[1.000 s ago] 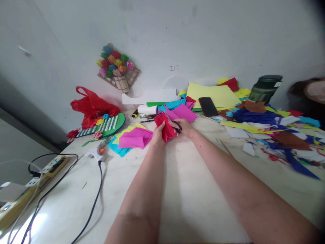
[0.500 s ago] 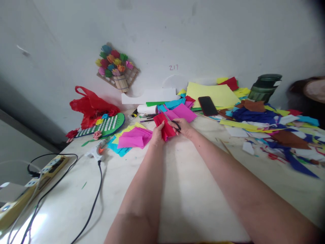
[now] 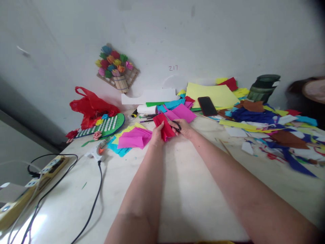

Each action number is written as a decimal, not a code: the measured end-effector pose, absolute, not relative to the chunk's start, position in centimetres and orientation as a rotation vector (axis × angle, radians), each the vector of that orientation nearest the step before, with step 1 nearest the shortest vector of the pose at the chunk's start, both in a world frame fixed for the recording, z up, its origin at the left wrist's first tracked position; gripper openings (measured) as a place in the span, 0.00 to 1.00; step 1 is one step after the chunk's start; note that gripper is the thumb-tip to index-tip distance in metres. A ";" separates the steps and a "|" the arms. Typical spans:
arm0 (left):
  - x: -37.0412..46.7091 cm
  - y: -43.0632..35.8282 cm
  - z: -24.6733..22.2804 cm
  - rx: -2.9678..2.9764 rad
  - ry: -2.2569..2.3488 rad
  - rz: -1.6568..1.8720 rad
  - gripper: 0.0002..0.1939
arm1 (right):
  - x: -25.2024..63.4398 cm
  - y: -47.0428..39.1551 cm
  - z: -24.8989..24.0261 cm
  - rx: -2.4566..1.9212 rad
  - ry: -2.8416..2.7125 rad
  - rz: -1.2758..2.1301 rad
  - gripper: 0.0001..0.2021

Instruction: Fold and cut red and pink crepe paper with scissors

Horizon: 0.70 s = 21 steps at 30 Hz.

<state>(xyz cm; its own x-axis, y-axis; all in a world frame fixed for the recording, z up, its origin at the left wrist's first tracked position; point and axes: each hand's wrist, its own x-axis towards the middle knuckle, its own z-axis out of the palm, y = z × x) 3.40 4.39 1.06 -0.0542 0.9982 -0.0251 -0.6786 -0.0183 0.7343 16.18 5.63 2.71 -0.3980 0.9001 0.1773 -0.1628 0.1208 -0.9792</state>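
Observation:
Near the middle of the table, my left hand (image 3: 157, 133) pinches a folded red paper (image 3: 166, 129) with a pink edge showing at its bottom. My right hand (image 3: 183, 128) is closed round the black handles of a pair of scissors (image 3: 177, 126), just right of the paper. The blades point up and left across the red paper's top. Left of my left hand lie pink sheets (image 3: 134, 138) over yellow and blue ones. Another pink sheet (image 3: 183, 112) lies behind my right hand.
A glue gun (image 3: 97, 152) with a black cable and a power strip (image 3: 48, 173) are at the left. Behind stand a red plastic bag (image 3: 88, 106) and pens. At the right are a phone (image 3: 207, 106), a green flask (image 3: 264, 88) and many paper scraps (image 3: 289, 139).

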 end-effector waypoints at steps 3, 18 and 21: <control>3.5 4.2 1.2 0.604 0.676 1.498 0.10 | 16.7 5.4 2.9 -0.743 -1.431 1.550 0.18; 3.3 3.8 1.1 0.613 0.665 1.495 0.09 | 17.3 4.4 4.2 -0.726 -1.560 1.577 0.22; 3.3 3.7 1.0 0.640 0.659 1.499 0.10 | 17.3 4.3 4.5 -0.754 -1.564 1.559 0.22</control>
<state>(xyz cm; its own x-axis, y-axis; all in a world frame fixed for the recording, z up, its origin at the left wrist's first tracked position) 3.30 3.73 1.02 -0.0293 0.9996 0.0001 -0.6758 -0.0199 0.7368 17.27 4.34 4.47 -0.5145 0.8492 0.1192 -0.1167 0.0683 -0.9908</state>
